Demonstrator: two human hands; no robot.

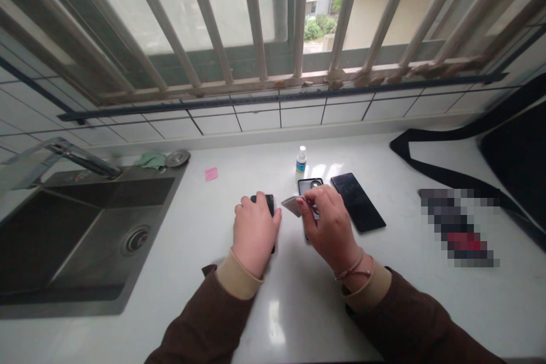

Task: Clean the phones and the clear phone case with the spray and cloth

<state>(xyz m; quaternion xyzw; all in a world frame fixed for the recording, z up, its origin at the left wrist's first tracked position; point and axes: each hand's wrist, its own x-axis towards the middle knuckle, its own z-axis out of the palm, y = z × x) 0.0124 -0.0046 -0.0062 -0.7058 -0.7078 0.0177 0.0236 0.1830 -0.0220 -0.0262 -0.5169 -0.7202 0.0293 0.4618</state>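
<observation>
**Pinching a grey cloth above a black phone case**

The left hand [256,234] presses down over a dark phone [268,203], while the right hand [331,222], apart from it, pinches a grey cloth [292,206]. Just below the dropper bottle [301,160] lies a black phone case [310,186]. A black smartphone [357,202] lies outside the case, to the bottle's lower right. Well left of the bottle is a steel sink [98,250] with its drain [137,240] showing.

Phone [357,202] right of phone case [310,185], small bottle [301,162] behind; sink [63,310] far left.
</observation>
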